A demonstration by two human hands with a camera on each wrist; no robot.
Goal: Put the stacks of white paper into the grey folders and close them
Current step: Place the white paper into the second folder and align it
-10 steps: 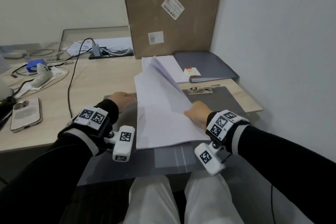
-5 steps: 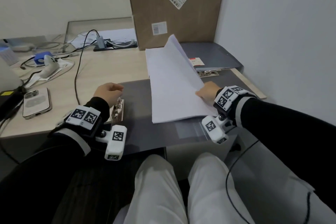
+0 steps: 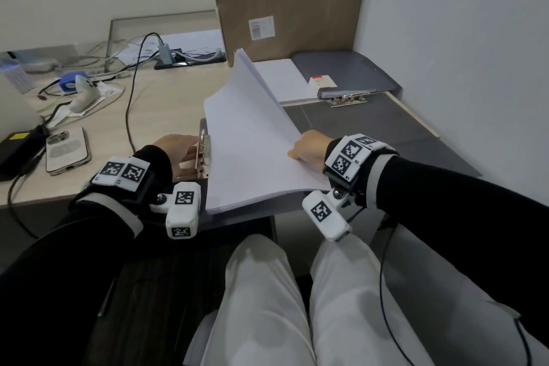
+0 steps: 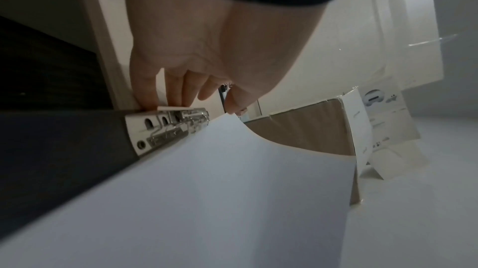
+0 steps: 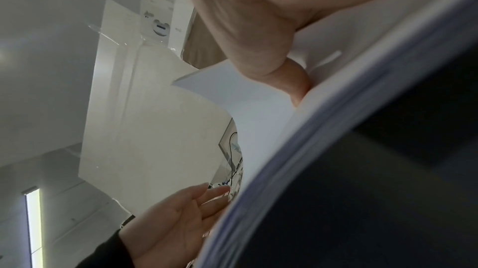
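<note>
An open grey folder [image 3: 386,140] lies across the desk's near edge, its metal clip [image 3: 203,154] at the left. A stack of white paper [image 3: 249,151] slants over it, left edge down by the clip and right side raised. My right hand [image 3: 309,148] pinches the stack's right edge, thumb [image 5: 297,86] on top. My left hand [image 3: 175,148] is at the clip [image 4: 168,129], its straight fingers [image 4: 147,96] touching the top of the metal. A second grey folder [image 3: 350,71] lies at the back right, with white sheets [image 3: 282,80] beside it.
A tall cardboard box [image 3: 285,3] stands against the wall behind the folders. The white wall [image 3: 460,53] is close on the right. A phone [image 3: 66,150], cables [image 3: 130,92] and a power strip [image 3: 190,58] occupy the left of the desk.
The paper stack has swung left, so its left edge now sits by the clip. My left hand stays at the clip, and my right hand still holds the stack.
</note>
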